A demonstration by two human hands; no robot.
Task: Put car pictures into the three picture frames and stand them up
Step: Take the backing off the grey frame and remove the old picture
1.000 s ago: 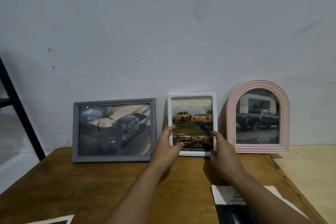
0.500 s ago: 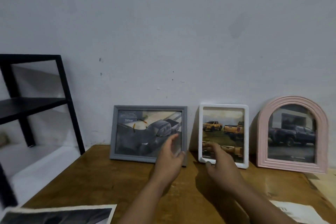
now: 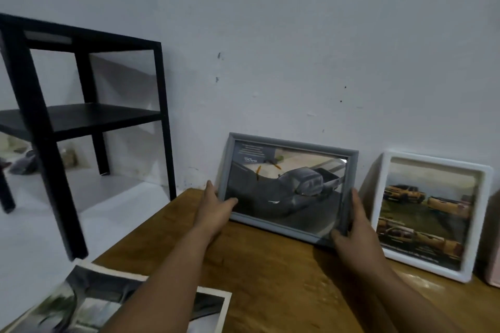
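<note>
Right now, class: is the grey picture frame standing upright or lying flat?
Upright: the grey picture frame stands on its bottom edge on the wooden table, with the left hand and right hand gripping its sides.

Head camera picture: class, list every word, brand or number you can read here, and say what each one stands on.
None can be read for certain.
Grey rectangular picture frame, car picture inside: pale lines of text and a logo at its upper left, too blurred to read.
White rectangular picture frame, yellow trucks picture: any print is blurred.
Loose printed picture on the wooden table: no text visible.
</note>
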